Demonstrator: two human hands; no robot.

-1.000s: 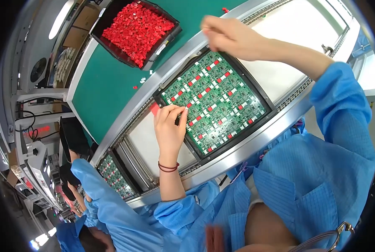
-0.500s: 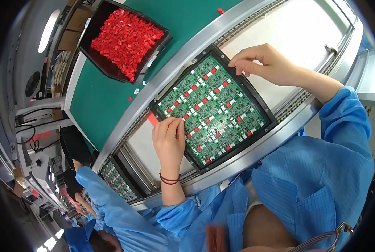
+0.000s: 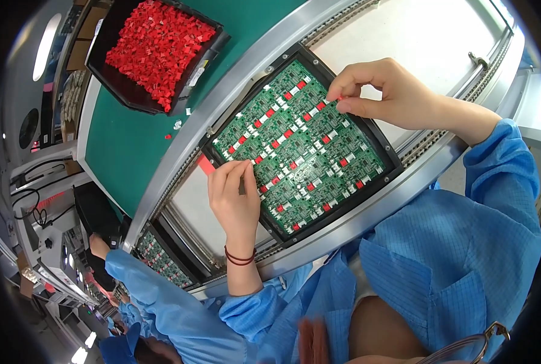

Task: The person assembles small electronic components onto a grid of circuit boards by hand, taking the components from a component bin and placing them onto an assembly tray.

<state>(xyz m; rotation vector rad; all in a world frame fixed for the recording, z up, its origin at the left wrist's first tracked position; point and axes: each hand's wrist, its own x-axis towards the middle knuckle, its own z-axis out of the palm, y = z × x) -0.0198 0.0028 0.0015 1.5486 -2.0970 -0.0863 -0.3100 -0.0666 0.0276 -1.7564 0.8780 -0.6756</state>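
Our circuit board panel (image 3: pixel 310 151) sits in a black frame (image 3: pixel 379 141) on the conveyor (image 3: pixel 325 244), left edge partly covered by our left hand (image 3: pixel 234 197). Left thumb and fingertips are together there; can't tell if they grip anything. Our right hand (image 3: pixel 386 94), at the frame's upper right side, pinches a small red piece (image 3: pixel 342 98), mostly hidden by fingertips; contact with the board unclear. Past the far rail we've got a black bin (image 3: pixel 128 100) of red parts (image 3: pixel 158 51), cut off up top. Second board (image 3: pixel 161 258) at left, partly behind a co-worker's sleeve (image 3: pixel 149 282).
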